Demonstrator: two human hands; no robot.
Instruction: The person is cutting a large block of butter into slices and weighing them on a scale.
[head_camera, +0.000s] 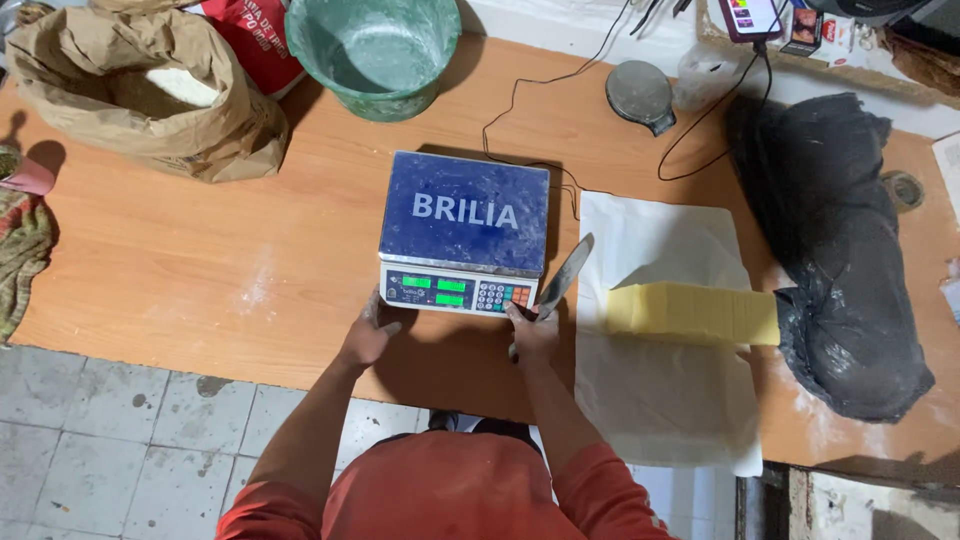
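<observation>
A: Position of the hands?

B: Both at the near edge of the tabletop (200, 290), against the front of the digital scale (463, 232). Left hand (370, 332) rests at the scale's front left corner, fingers curled loosely and touching the base. Right hand (532, 335) sits at the front right corner, below the keypad.

A: Anything held?

B: Right hand fingers are wrapped around the handle of a knife (563, 278); blade angles up and away along the scale's right side. Left hand holds nothing.

A: Where does the scale sit?

B: Mid-tabletop, blue platter up, green display facing the person.

A: Surroundings?

B: White paper sheet (660, 390) to the right, reaching over the near edge, with a yellow block (692, 313) lying on it. Black bag (835, 250) toward the right edge. Green bucket (375, 55) at the far edge; open brown sack (140, 95) at the far left corner.
</observation>
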